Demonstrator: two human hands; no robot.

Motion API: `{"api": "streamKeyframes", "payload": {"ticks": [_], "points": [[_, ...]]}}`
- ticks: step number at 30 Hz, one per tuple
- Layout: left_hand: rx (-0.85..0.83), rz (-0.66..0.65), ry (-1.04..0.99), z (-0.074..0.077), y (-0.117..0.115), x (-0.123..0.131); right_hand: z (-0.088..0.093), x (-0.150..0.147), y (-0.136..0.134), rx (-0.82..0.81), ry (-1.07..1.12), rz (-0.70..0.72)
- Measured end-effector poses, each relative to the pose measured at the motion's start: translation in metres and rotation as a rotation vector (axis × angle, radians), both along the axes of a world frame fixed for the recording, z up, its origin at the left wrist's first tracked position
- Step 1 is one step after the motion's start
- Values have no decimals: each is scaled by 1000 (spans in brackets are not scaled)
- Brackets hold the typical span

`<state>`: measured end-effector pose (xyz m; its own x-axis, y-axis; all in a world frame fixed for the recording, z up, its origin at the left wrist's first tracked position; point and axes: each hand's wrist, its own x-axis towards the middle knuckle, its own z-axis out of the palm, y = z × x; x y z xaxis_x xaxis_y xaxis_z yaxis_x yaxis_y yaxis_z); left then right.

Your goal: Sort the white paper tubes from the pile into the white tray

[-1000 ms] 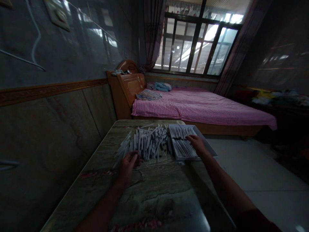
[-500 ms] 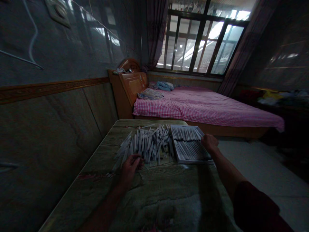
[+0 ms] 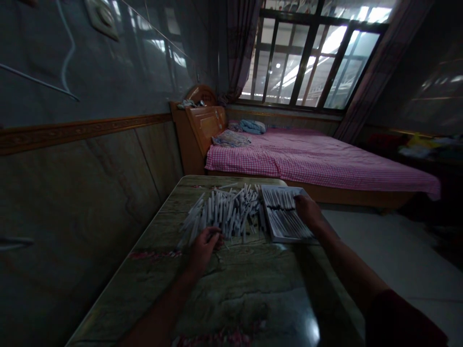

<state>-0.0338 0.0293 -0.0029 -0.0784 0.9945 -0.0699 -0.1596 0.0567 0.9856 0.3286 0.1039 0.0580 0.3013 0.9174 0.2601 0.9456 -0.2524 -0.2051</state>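
Note:
A heap of thin white sticks [image 3: 226, 212] lies across the far part of a green marbled table [image 3: 238, 289]. Beside it on the right stands a flat white tray [image 3: 284, 219] with rows of the same sticks laid in it. My left hand [image 3: 205, 246] rests at the near edge of the heap, fingers curled round one or two white sticks. My right hand [image 3: 306, 209] lies over the tray's right side, fingers bent down onto the sticks inside; the dim light hides whether it holds one.
A tiled wall [image 3: 83, 159] runs close along the table's left side. Beyond the table stands a bed with a pink checked cover [image 3: 318, 161] and a wooden headboard [image 3: 197, 127]. A barred window [image 3: 307, 53] is behind it. Pale floor [image 3: 390, 250] lies to the right.
My right hand went from the tray's middle to its right edge, then back onto the sticks. My left hand stayed curled at the heap's near edge. The view shifted a little.

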Motion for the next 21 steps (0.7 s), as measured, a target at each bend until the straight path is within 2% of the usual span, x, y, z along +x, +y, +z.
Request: {"api": "streamKeyframes", "payload": {"ticks": [3,6,8,10,13,17,21], "points": [[7,-3,21,-1,-1,2,5,-56,-20,-36,58,265],[14,-32,53,-3,-2,3,0,-110,-41,-105,-34,511],[21,-59,68,-4,-2,3,-7,-137,-50,-151,-111,598],[26,-79,84,-5,-2,4,-13,-155,-52,-194,-177,626],[40,-89,105,-7,-2,4,-19,-166,-49,-245,-253,625],[50,-106,108,-12,0,5,-20,-165,-45,-252,-309,638],[51,-109,101,-14,-1,6,-24,-157,-50,-157,-294,654]]}}
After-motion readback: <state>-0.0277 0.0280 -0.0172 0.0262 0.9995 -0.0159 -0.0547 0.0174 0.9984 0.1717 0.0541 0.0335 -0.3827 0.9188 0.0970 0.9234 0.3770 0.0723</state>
